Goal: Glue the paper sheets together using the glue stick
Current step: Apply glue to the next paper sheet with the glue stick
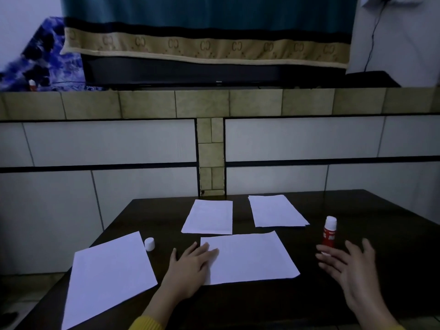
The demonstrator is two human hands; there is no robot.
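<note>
Glue stick (329,232) stands right of the near sheet (250,257), cap (149,244) left.

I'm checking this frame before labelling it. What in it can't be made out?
All in the head view:
- Base of the glue stick: hidden behind the right hand; whether they touch is unclear.
- Left edge of the near sheet: under the left hand.
- Near corner of the left sheet: cut off by the bottom edge.
- Glue on any sheet: too dim to tell.
- Stack at far right: sheet count unclear.
</note>
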